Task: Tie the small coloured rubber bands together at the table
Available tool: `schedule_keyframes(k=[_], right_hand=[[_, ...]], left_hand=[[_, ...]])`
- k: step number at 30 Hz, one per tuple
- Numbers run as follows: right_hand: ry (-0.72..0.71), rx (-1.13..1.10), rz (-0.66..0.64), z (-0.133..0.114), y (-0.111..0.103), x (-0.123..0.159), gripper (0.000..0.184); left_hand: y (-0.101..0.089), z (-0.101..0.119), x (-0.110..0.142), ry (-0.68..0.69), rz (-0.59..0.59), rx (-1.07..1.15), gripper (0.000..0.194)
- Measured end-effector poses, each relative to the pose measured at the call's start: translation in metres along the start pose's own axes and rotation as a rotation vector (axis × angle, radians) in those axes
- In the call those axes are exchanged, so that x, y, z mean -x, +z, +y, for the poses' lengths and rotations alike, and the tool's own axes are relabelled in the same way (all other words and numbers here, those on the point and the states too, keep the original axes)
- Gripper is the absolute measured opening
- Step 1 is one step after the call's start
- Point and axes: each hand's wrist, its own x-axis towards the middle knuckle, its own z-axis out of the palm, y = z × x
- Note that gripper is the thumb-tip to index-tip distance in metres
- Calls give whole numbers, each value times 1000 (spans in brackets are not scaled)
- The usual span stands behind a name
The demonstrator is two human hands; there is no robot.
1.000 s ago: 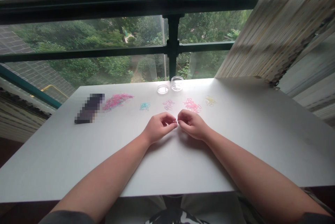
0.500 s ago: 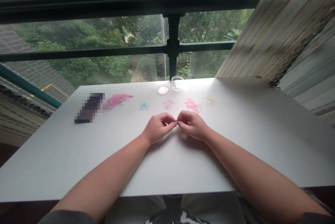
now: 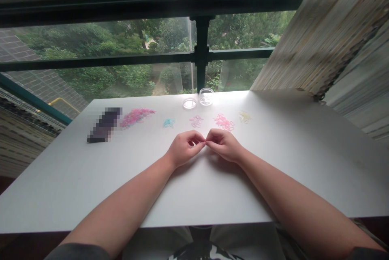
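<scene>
Fingertip to fingertip, my left hand [image 3: 187, 146] and my right hand [image 3: 225, 144] meet above the white table [image 3: 194, 195]. Each is closed in a pinch, and a tiny pink bit shows between them, too small to make out clearly. Just beyond my fingers lie a pale pink pile [image 3: 196, 121] and a brighter pink pile [image 3: 224, 122] of small loops that look like rubber bands. A blue pile [image 3: 168, 123] sits to the left, a yellow pile [image 3: 244, 117] to the right.
A larger mixed pile, mostly pink [image 3: 137, 117], lies at the left beside a dark pixelated object [image 3: 105, 125]. Near the window edge stand a clear round jar [image 3: 206, 97] and its flat lid [image 3: 190, 103]. A curtain [image 3: 291, 29] hangs at the right.
Almost nothing differs. Both hands keep their pinch in the same place, with the fingertips shifted very slightly; the piles and jar stay put.
</scene>
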Motion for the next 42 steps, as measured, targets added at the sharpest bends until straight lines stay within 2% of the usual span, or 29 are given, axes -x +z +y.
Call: schedule_keyframes(k=[17,28,42], right_hand=[[18,-31,-4,-3,0,-1,5],[35,-42,-18,-4,-1,-1,2],[52,-114,-37,-2,2,0,4]], left_hand=[[0,2,0,-18,22,-6,13],[-1,1,0,-27,-43,-24,14],[0,-1,0,-88,-52,-25,19]])
